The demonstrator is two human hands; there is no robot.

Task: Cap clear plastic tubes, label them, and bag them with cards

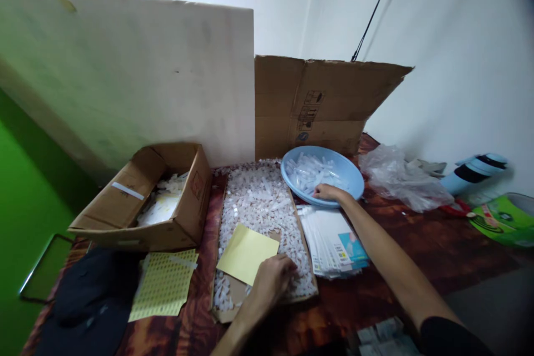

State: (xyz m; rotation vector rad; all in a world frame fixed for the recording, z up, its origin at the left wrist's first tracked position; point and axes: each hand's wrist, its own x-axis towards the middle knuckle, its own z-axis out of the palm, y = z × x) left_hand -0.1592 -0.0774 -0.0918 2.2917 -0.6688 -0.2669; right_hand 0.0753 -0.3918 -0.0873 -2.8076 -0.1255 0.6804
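Note:
My left hand (274, 277) is over a shallow cardboard tray (314, 290) filled with small whitish plastic pieces (267, 200). Its fingers curl closed at the pieces, and whatever they hold is hidden. Beside that hand, a yellow paper sheet (247, 253) lies on top of the pieces. My right hand (327, 193) reaches over the near rim of a light blue basin (354, 175). The basin contains longer clear plastic pieces (312, 169). The right fingers are closed together among them; what is between them is too small to name.
An open cardboard box (196, 194) stands left, with a sticker sheet (164, 283) and a dark cap (89, 300) before it. Printed white packets (329, 242) lie under my right forearm. Plastic bags (396, 178), a blue bottle (473, 173) and a green roll (504, 219) are at right.

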